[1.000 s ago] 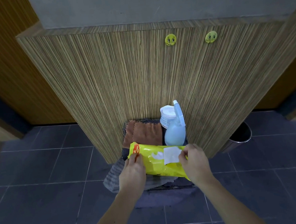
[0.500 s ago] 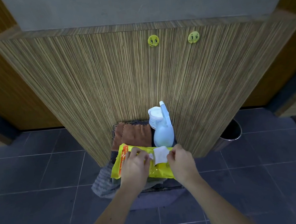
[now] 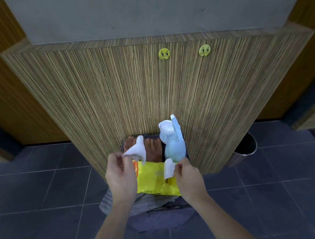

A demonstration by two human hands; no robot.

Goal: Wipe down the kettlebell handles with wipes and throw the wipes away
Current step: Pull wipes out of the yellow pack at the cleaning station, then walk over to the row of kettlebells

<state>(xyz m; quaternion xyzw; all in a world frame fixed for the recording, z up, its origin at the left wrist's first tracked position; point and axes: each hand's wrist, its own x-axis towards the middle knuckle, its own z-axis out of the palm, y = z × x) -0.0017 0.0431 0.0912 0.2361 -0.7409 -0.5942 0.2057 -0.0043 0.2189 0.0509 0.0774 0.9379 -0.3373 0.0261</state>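
A yellow pack of wipes (image 3: 154, 179) lies on a grey cloth in a dark basket at the foot of a striped wooden panel. My left hand (image 3: 120, 177) pinches a white wipe (image 3: 136, 150) and holds it up above the pack's left end. My right hand (image 3: 189, 178) grips the pack's white seal flap (image 3: 168, 168), peeled up at the pack's right side. No kettlebell is in view.
Behind the pack stand a pale blue spray bottle (image 3: 175, 142), a white tub (image 3: 166, 131) and folded brown cloths (image 3: 151, 148). A round metal bin (image 3: 245, 146) sits on the dark tiled floor to the right of the panel. Two yellow smiley hooks (image 3: 163, 53) are on the panel.
My left hand has pulled a white wipe out of the pack and lifted it up and to the left. My right hand keeps the flap peeled back.
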